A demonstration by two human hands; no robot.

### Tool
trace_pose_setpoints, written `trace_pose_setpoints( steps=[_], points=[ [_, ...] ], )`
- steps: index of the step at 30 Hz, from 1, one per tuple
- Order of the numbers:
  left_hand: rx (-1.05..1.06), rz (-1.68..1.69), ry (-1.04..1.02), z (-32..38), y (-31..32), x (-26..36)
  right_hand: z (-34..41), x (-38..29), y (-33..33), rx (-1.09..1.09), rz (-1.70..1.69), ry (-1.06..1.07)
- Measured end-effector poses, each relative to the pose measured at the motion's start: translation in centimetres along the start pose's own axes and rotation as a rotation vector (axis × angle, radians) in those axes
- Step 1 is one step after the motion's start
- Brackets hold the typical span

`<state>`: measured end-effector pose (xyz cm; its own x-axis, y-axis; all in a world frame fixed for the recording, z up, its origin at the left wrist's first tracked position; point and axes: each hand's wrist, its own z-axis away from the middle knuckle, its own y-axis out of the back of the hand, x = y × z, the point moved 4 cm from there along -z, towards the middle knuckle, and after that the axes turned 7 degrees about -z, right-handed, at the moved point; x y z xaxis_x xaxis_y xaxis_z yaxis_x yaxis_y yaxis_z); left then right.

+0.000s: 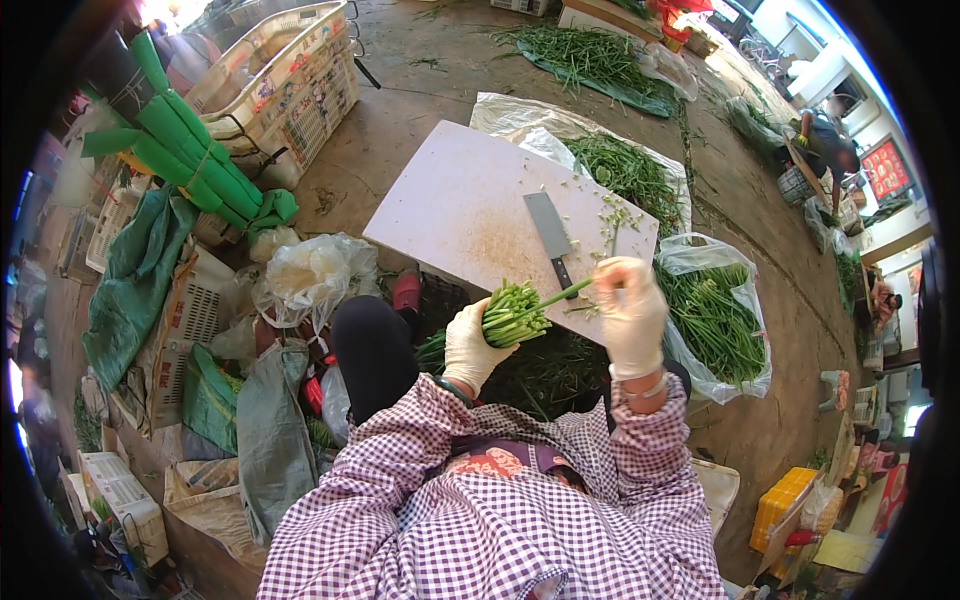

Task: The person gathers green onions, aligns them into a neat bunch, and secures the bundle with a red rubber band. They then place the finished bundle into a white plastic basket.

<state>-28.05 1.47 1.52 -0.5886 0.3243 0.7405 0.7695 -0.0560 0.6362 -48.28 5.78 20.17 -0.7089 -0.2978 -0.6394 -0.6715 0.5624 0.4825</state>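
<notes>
My left hand [471, 346], in a pale glove, grips a bunch of green vegetable stalks [516, 321] with the cut ends pointing up and right. Its leafy part trails down behind the hand. A single stalk [564, 295] slants out of the bunch, and its upper end meets the pinched fingers of my gloved right hand [631, 322]. Both hands are over the near edge of a white cutting board [442, 187]. On the board lies a cleaver [549, 225], blade away from me and dark handle near the bunch. Chopped stalk bits [611, 214] scatter the board's right side.
Right of the board stands a clear plastic bag [763, 345] of green stalks. Loose greens [626, 165] lie on a white sheet behind it. Plastic bags [315, 274] and a large white crate [322, 105] are at left. Another person [821, 142] bends at far right.
</notes>
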Motion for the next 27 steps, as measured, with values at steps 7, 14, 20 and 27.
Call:
trace_pose_setpoints(
  steps=[7,14,20,27],
  points=[
    [-0.076,0.738,0.342,-0.3,-0.6,-4.1,-1.8,2.6,14.2,0.563,-0.216,-0.174],
    [-0.096,0.992,0.367,-1.1,0.7,-3.9,2.3,5.0,12.6,-0.057,-0.041,-0.491],
    [-0.238,1.043,0.314,-0.5,1.9,-0.9,4.4,1.6,2.2,-0.335,-0.260,-0.385],
    [-0.290,1.008,0.185,0.2,2.1,1.2,3.0,-3.7,-3.9,-0.388,-0.212,0.116]
  ],
)
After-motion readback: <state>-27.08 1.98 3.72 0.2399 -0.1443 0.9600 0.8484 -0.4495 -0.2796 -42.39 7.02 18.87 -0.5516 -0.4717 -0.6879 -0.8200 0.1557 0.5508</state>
